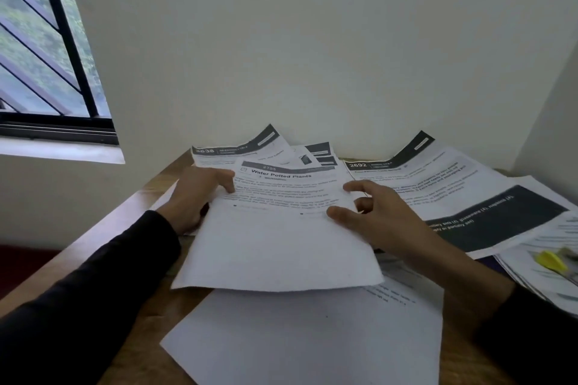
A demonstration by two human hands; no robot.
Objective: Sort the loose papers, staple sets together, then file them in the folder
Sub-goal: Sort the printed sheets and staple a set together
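White sheet (pixel 275 228) pinched at its edges by left hand (pixel 194 197) and right hand (pixel 372 212) | sorting underway, other papers (pixel 438 184) spread loose | stapling, filing judged pending | no folder seen

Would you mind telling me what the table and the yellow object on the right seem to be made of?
The table looks like wood or a wood-look laminate: warm brown, with a smooth, low-sheen surface; no grain is clear enough to decide. The yellow object looks like glossy moulded plastic, smooth with a highlight; it is blurred and lies on printed paper sheets, matte white.
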